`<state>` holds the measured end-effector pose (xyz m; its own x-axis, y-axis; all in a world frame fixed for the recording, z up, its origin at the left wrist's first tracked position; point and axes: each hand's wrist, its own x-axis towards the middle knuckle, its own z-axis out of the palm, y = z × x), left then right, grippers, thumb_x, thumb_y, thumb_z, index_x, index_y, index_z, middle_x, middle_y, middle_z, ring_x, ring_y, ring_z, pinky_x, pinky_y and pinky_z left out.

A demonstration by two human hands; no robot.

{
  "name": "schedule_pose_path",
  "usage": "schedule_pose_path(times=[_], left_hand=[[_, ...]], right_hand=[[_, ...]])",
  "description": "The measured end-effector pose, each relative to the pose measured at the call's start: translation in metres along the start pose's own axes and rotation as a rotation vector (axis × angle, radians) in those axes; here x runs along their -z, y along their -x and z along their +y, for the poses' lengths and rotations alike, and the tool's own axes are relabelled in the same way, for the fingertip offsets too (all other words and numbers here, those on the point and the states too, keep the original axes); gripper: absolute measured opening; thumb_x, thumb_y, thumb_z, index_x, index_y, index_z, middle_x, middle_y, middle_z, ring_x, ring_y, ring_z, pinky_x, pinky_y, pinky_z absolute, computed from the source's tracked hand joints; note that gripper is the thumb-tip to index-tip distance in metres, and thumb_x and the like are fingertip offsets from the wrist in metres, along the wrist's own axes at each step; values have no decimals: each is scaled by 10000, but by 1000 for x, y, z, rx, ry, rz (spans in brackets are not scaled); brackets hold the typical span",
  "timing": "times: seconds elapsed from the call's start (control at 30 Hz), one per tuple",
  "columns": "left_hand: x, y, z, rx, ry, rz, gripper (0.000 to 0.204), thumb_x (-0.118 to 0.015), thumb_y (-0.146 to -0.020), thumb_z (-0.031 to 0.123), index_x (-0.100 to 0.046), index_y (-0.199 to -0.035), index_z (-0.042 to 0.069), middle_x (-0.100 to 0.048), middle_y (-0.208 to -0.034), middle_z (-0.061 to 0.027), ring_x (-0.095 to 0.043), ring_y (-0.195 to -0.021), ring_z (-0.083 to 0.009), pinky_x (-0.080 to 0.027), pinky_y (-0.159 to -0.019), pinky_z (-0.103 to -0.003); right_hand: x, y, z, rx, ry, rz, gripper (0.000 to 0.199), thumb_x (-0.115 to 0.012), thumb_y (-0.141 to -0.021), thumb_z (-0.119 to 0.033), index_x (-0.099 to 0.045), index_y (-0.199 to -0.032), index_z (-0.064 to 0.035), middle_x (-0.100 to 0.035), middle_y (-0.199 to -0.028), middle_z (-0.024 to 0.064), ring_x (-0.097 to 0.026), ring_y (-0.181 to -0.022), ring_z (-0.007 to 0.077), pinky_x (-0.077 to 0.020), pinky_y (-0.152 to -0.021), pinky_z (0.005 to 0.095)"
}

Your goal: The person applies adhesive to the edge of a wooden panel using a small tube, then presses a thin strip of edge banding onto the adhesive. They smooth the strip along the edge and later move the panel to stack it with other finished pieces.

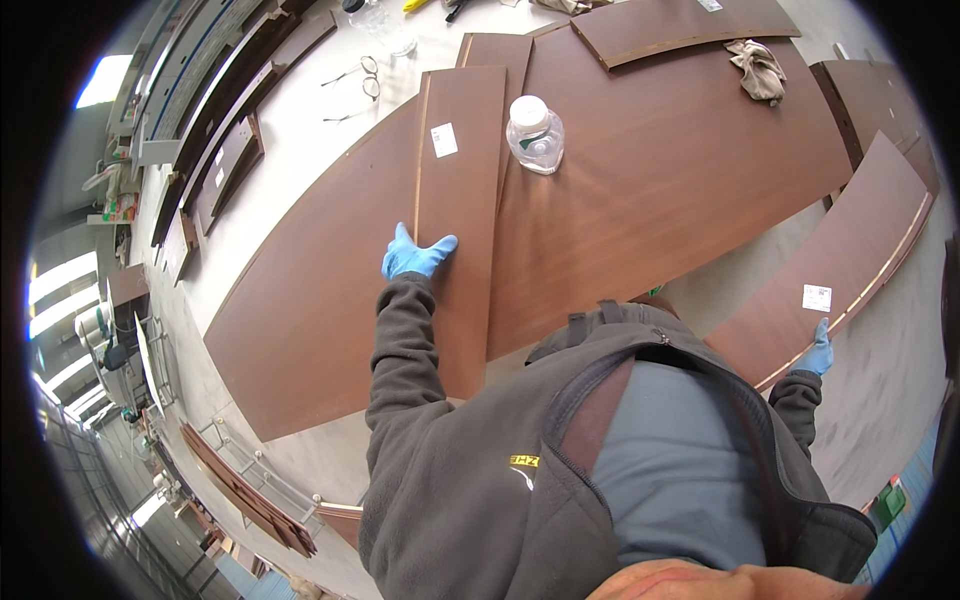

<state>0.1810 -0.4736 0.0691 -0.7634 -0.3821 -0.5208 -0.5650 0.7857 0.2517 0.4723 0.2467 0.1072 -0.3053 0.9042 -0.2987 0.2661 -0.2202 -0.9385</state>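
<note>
**Two panels in hand at the veneer bench**

Beside the clear plastic bottle [535,135], just to its left, a narrow brown wood panel [462,220] lies on top of a much larger brown sheet [640,200] that covers most of the white tabletop [300,150]. I see my left hand [412,256], in a blue glove, spread flat on the narrow panel's left edge, fingers open and pressing rather than gripping. My right hand [818,353], also blue-gloved, is closed on the lower end of a second long panel [840,270], well to the right of the bottle and off the tabletop's edge. I judge this the step of steadying one strip while handling the other; any next move calls for a firm hold on both so neither slides. A small white rectangular label [443,139] sits on the narrow panel left of the bottle; a similar white label [816,297] sits near the right hand. Safety glasses [362,82] lie left of the bottle, a crumpled rag [757,68] to its right.
</note>
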Motion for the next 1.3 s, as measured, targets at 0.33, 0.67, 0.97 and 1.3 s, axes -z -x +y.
schedule_pose_path(times=[0.33, 0.67, 0.97, 1.3], left_hand=[[-8, -4, 17, 30, 78, -58, 1243, -914, -665, 609, -359, -1547, -68, -477, -1525, -275, -520, -1382, -405, -452, -1154, -464], [-31, 43, -16, 82, 177, -155, 1218, -920, -668, 603, -378, -1540, -54, -532, -1487, -252, -560, -1350, -374, -465, -1134, -447], [-49, 51, -45, 38, 151, -98, 1131, -867, -709, 666, -490, -1444, -106, -665, -1322, -250, -638, -1255, -367, -493, -1080, -427], [-37, 70, -49, 152, 66, -261, 1035, -842, -716, 696, -605, -1339, -97, -672, -1314, -270, -645, -1245, -392, -493, -1082, -447]], right_hand=[[19, 40, 13, 35, 77, 107, 459, -766, -961, -305, -640, -1251, 29, -693, -1090, 115, -700, -916, 249, -598, -835, 394], [21, 60, 10, 34, 46, 159, 422, -783, -946, -287, -651, -1198, 25, -690, -1071, 116, -699, -898, 247, -598, -818, 386], [19, 32, 16, 27, 43, 113, 466, -783, -942, -311, -654, -1236, 27, -702, -1092, 126, -708, -911, 259, -603, -825, 391], [4, 16, 6, 13, -57, 19, 470, -765, -955, -316, -648, -1247, 33, -698, -1129, 131, -711, -930, 266, -608, -837, 398]])
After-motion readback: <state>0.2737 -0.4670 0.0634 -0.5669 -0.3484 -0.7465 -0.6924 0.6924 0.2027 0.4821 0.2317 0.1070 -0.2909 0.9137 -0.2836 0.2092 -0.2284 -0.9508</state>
